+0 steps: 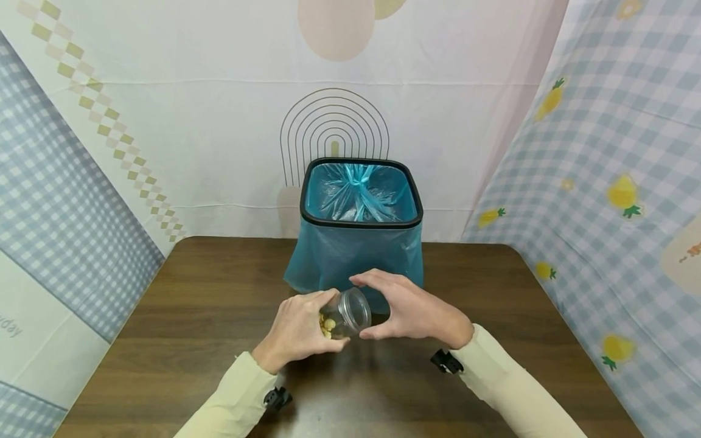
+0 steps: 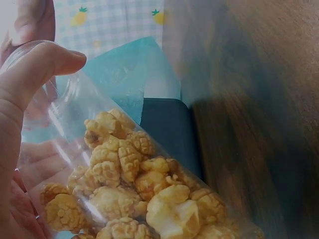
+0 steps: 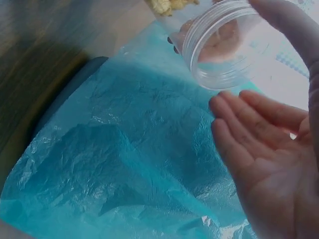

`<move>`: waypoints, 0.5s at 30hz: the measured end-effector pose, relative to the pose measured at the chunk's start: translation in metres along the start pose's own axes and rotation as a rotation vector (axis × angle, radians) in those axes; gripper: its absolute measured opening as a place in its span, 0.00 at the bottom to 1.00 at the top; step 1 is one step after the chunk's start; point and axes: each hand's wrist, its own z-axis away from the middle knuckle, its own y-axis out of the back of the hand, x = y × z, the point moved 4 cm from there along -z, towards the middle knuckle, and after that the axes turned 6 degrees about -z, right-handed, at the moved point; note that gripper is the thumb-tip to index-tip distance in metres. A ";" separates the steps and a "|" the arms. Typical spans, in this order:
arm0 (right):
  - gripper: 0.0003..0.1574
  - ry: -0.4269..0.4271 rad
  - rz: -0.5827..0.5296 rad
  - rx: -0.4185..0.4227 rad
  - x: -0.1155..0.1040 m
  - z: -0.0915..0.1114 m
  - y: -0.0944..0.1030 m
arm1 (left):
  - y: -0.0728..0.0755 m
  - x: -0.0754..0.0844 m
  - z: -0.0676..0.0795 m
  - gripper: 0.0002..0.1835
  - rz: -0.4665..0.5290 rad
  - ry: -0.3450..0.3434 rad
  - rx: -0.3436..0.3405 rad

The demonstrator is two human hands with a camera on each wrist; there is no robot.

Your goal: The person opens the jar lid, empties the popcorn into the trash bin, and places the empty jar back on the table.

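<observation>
My left hand (image 1: 296,325) grips a clear plastic jar (image 1: 342,313), its fingers and thumb wrapped round the side. The jar lies tilted, with its threaded mouth (image 3: 199,42) uncovered and facing right. Lumps of golden popcorn (image 2: 119,199) rest in the lower part, toward the base. Just right of the mouth is my right hand (image 1: 413,310), fingers spread from the thumb and holding nothing. In the right wrist view its thumb is at or very near the rim; contact is unclear. No lid shows.
Behind the hands, a dark bin with a black rim (image 1: 361,225) stands on the brown wooden table (image 1: 219,292). A blue plastic bag (image 1: 361,249) lines it and hangs over its outside. Patterned cloths (image 1: 219,121) hang behind and at both sides.
</observation>
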 end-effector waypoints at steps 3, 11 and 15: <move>0.50 -0.066 0.015 0.033 0.001 -0.001 -0.001 | 0.000 0.000 0.000 0.39 0.005 0.003 -0.008; 0.42 -0.175 -0.025 0.033 0.004 -0.002 -0.010 | 0.001 0.001 0.000 0.39 0.009 0.004 -0.024; 0.41 -0.147 -0.026 0.035 0.004 -0.003 -0.009 | 0.002 0.001 -0.001 0.39 0.008 0.006 -0.014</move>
